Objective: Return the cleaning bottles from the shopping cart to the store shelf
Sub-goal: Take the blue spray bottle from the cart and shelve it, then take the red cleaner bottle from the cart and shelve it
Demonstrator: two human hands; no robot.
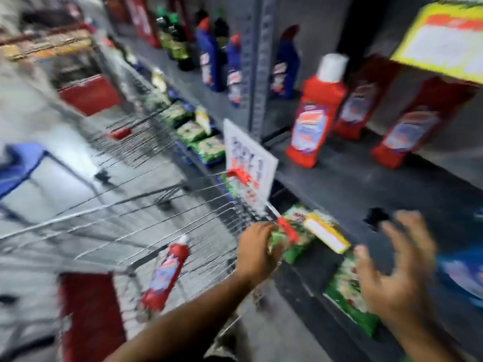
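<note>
In the near end of the wire cart [130,212] one red bottle [166,274] lies tilted against the mesh, cap up. The left hand [257,250] is closed over the cart's near rim beside a red clip. The right hand [400,273] hangs open and empty, fingers spread, over the shelf's [352,184] front edge. Three more red bottles [315,113] stand upright on that shelf, blue ones farther along.
</note>
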